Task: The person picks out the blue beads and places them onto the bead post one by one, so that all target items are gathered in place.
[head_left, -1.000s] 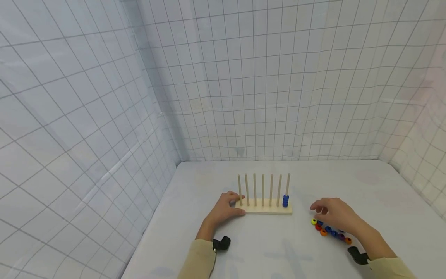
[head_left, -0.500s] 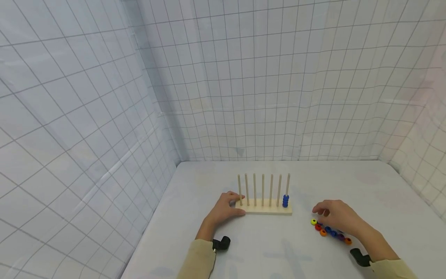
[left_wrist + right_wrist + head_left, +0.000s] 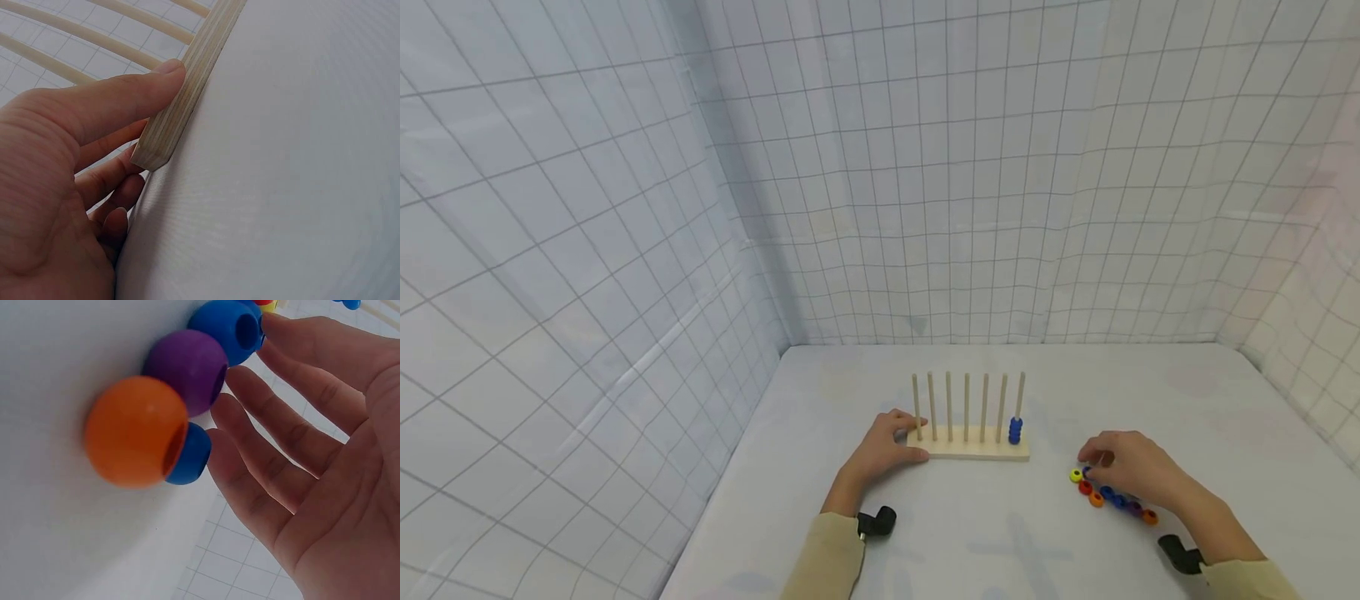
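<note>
A pale wooden peg stand [image 3: 970, 450] with several upright rods is on the table, with blue beads [image 3: 1015, 431] stacked on its rightmost rod. My left hand [image 3: 880, 448] grips the stand's left end, the thumb [image 3: 147, 94] on the front edge and the fingers behind. At the right lies a cluster of loose beads: yellow [image 3: 1076, 475], red [image 3: 1086, 487], orange [image 3: 1150, 517], purple [image 3: 190, 372] and blue [image 3: 228, 331]. My right hand [image 3: 1138, 468] hovers over the cluster, its fingers loosely bent, thumb and forefinger apart beside a blue bead [image 3: 1087, 472].
The white table [image 3: 985, 533] meets a grid-lined sheet [image 3: 925, 208] behind and at both sides. A small black wrist camera [image 3: 877, 522] sits on the left wrist, another black camera [image 3: 1180, 554] on the right.
My right hand has shifted slightly to the right and lower, its fingertips nearer the blue bead by the yellow one. The left hand and the peg stand stay in place.
</note>
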